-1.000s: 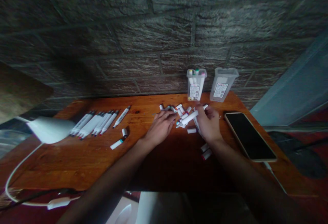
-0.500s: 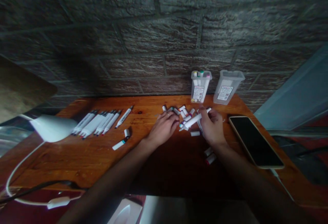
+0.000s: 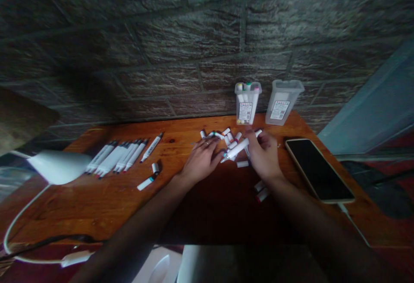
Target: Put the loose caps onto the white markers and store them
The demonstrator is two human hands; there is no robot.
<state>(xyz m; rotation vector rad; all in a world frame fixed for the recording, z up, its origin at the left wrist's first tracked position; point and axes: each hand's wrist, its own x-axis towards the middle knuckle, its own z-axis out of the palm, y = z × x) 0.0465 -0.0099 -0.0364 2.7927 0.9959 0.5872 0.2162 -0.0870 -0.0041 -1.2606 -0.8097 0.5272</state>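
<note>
In my right hand (image 3: 265, 155) is a white marker (image 3: 238, 148), gripped between thumb and fingers and slanting down to the left, its uncapped tip over the table. My left hand (image 3: 200, 158) rests at the left edge of a pile of loose marker caps (image 3: 228, 137), thumb apart from the fingers; its fingertips reach the nearest caps and are partly hidden. Just below the marker lies a single white cap (image 3: 242, 164). Two more caps, one red-ended (image 3: 262, 195), lie beside my right wrist.
A row of white markers (image 3: 118, 157) lies left, with one separate marker (image 3: 152, 147) and loose caps (image 3: 145, 183) nearby. At the back stand a clear box with markers (image 3: 247, 104) and another clear box (image 3: 283, 102). A phone (image 3: 318, 170) lies right; a white lamp (image 3: 60, 166) stands left.
My left thumb has spread away from the fingers, which reach farther into the caps. My right hand keeps hold of the marker. The whole view has shifted slightly.
</note>
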